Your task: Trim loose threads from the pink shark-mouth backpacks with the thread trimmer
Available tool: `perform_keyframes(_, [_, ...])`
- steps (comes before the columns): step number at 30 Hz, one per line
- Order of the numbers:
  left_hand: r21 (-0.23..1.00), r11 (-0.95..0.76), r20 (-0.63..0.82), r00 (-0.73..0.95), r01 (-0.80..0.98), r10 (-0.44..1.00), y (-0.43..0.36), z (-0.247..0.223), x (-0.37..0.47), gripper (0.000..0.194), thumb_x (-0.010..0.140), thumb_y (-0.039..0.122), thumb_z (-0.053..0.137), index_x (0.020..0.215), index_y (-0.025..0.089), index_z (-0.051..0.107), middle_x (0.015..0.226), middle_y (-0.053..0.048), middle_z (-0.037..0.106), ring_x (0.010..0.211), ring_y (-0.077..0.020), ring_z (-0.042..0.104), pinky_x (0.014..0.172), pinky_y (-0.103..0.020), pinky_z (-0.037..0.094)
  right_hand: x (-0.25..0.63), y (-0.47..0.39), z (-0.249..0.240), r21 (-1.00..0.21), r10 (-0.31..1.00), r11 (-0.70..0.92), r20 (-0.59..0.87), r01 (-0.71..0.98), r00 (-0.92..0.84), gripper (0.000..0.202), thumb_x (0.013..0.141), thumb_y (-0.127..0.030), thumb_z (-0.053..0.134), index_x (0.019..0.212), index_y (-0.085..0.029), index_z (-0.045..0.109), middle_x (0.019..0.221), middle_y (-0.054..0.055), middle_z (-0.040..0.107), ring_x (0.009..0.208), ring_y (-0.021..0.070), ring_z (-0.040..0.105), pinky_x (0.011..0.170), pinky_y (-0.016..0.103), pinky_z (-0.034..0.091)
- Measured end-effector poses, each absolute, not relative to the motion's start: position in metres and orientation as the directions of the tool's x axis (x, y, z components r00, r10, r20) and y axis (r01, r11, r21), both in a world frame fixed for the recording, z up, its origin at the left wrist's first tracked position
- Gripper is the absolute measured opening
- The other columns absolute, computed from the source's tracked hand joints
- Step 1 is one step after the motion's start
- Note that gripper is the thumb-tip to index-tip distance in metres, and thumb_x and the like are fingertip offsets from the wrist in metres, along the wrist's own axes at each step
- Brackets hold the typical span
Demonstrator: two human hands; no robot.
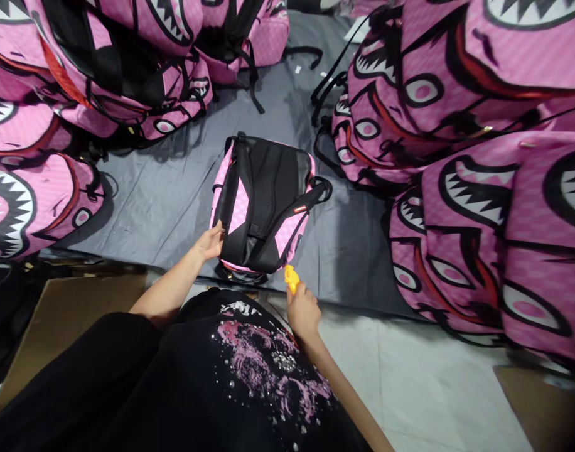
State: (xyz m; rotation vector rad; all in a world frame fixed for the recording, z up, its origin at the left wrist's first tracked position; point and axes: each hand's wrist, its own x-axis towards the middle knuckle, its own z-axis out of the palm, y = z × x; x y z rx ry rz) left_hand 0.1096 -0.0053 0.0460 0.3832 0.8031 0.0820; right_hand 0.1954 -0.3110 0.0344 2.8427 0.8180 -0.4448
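Note:
A pink and black backpack (pixel 268 201) lies on the dark grey cloth with its padded back and shoulder straps facing up. At its lower left side, my left hand (pixel 211 242) grips the edge, the fingertips partly hidden against the side. My right hand (pixel 304 309) is closed around a small yellow tool (pixel 292 278), whose front end is at the backpack's lower right corner. Whether the tool's tip touches the bag cannot be made out.
Pink shark-face backpacks are piled on the left (pixel 14 207) and on the right (pixel 476 188), with loose straps reaching over the grey cloth (pixel 155 188). Cardboard (pixel 66 326) lies on the floor at lower left. Small white scraps dot the cloth's far part.

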Motion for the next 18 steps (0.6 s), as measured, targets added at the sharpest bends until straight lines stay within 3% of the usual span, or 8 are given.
perform_keyframes(6, [0.433, 0.899, -0.585, 0.741, -0.061, 0.331, -0.010, 0.041, 0.110, 0.035, 0.092, 0.047, 0.052, 0.096, 0.014, 0.065, 0.083, -0.010, 0.073, 0.091, -0.0262, 0.072, 0.088, -0.042, 0.056, 0.197, -0.309, 0.020, -0.035, 0.504, -0.852, -0.330, 0.523, 0.798, 0.038, 0.103, -0.041, 0.033, 0.116, -0.010, 0.049, 0.095, 0.015, 0.065, 0.087, 0.0234, 0.066, 0.061, 0.027, 0.039])
perform_keyframes(10, [0.420, 0.905, -0.622, 0.705, -0.066, 0.340, -0.011, 0.045, 0.110, 0.039, 0.093, 0.049, 0.048, 0.093, 0.013, 0.064, 0.083, -0.012, 0.073, 0.094, -0.0269, 0.071, 0.089, -0.042, 0.055, 0.201, -0.322, 0.021, -0.107, 0.522, -0.846, -0.374, 0.523, 0.767, 0.034, 0.102, -0.040, 0.036, 0.113, -0.012, 0.052, 0.091, 0.013, 0.069, 0.080, 0.0207, 0.067, 0.061, 0.027, 0.038])
perform_keyframes(15, [0.462, 0.876, -0.531, 0.747, -0.141, 0.401, -0.017, 0.052, 0.101, 0.056, 0.085, 0.064, 0.055, 0.110, 0.014, 0.063, 0.099, -0.014, 0.072, 0.099, -0.0280, 0.070, 0.090, -0.045, 0.054, 0.200, -0.332, 0.033, -0.150, 0.480, -0.870, -0.471, 0.470, 0.740, 0.032, 0.103, -0.039, 0.036, 0.113, -0.013, 0.053, 0.089, 0.010, 0.071, 0.073, 0.0192, 0.067, 0.057, 0.026, 0.031])
perform_keyframes(18, [0.453, 0.876, -0.545, 0.728, -0.163, 0.417, -0.021, 0.049, 0.100, 0.053, 0.084, 0.064, 0.055, 0.101, 0.015, 0.064, 0.093, -0.012, 0.073, 0.097, -0.0279, 0.070, 0.089, -0.044, 0.055, 0.200, -0.332, 0.037, -0.142, 0.457, -0.882, -0.494, 0.450, 0.740, 0.034, 0.103, -0.040, 0.036, 0.111, -0.013, 0.053, 0.086, 0.010, 0.071, 0.071, 0.0189, 0.067, 0.055, 0.026, 0.027])
